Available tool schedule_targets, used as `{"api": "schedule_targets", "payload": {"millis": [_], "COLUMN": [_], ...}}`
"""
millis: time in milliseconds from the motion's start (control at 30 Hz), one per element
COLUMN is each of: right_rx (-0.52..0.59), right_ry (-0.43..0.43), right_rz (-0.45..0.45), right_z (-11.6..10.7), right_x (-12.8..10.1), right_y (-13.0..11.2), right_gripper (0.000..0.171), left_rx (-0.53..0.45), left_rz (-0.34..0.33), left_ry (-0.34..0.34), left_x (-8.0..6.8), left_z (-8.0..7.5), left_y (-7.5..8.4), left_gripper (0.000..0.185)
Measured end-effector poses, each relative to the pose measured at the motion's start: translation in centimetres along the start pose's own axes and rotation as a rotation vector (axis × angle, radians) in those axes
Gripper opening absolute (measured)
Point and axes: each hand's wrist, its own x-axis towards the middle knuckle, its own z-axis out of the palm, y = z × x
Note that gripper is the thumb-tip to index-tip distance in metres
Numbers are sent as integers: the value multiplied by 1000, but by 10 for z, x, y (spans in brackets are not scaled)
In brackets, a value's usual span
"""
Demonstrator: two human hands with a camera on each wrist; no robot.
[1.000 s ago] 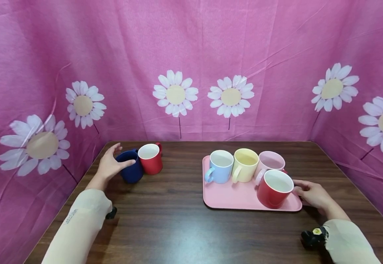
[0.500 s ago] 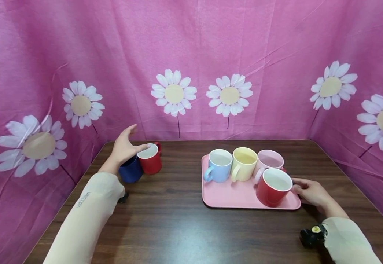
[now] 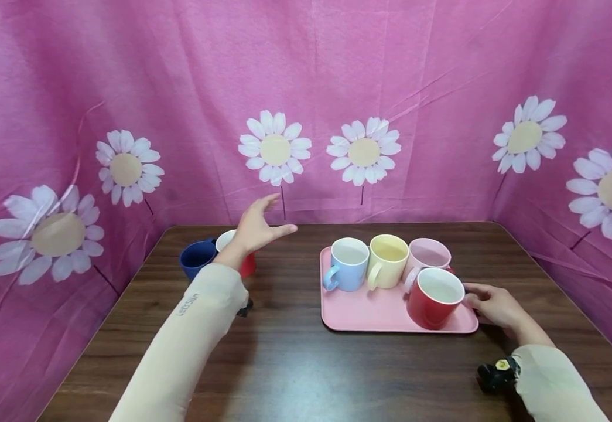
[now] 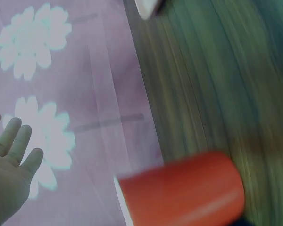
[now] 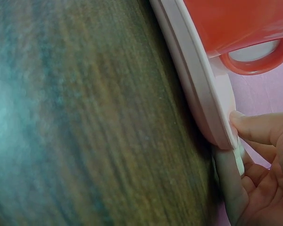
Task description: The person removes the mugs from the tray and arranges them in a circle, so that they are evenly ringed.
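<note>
My left hand (image 3: 257,227) is in the air with its fingers spread, holding nothing, just right of a red mug (image 3: 248,267) that its wrist partly hides. In the left wrist view the red mug (image 4: 188,193) appears below the fingers. Beside it stands a navy mug (image 3: 196,258), partly behind the sleeve. At the right, my right hand (image 3: 498,306) grips the edge of a pink tray (image 3: 361,315), thumb on the rim and fingers underneath in the right wrist view. On the tray stand light blue (image 3: 350,271), yellow (image 3: 390,266), pink (image 3: 428,253) and red mugs (image 3: 431,306).
The brown wooden table (image 3: 306,375) reaches back to a pink curtain (image 3: 316,70) printed with white daisies, which also closes off both sides. The red mug on the tray sits near its front right corner, close to the right hand.
My left hand has risen away from the navy mug and moved right, past the red mug beside it. The right hand keeps its hold on the tray, and the mugs stay put.
</note>
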Motion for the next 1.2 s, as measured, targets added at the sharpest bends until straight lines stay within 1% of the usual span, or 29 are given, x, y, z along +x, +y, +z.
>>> {"api": "schedule_targets", "payload": {"millis": [167, 333, 500, 667, 800, 1000, 1100, 1200], "right_rx": [-1, -4, -6, 1, 7, 3, 7, 7], "right_ry": [0, 3, 10, 15, 9, 11, 17, 20], "right_rz": [10, 17, 12, 5, -9, -15, -10, -7], "right_z": [-1, -1, -1, -1, 0, 0, 0, -1], "right_x": [0, -1, -2, -2, -1, 1, 1, 0], "right_y": [0, -2, -2, -2, -1, 0, 0, 1], "right_gripper": [52, 53, 53, 52, 53, 52, 51, 51], "left_rx": [-5, -3, 37, 62, 69, 100, 119, 133], "left_rz": [47, 94, 102, 116, 116, 123, 150, 212], "left_ry": [-38, -84, -137, -192, -227, -268, -278, -281], "left_x": [7, 10, 8, 3, -3, -10, -14, -17], "left_z": [29, 60, 90, 114, 130, 150, 159, 169], "left_y": [26, 55, 81, 104, 119, 136, 144, 150], "left_gripper": [82, 82, 83, 81, 80, 81, 81, 79]}}
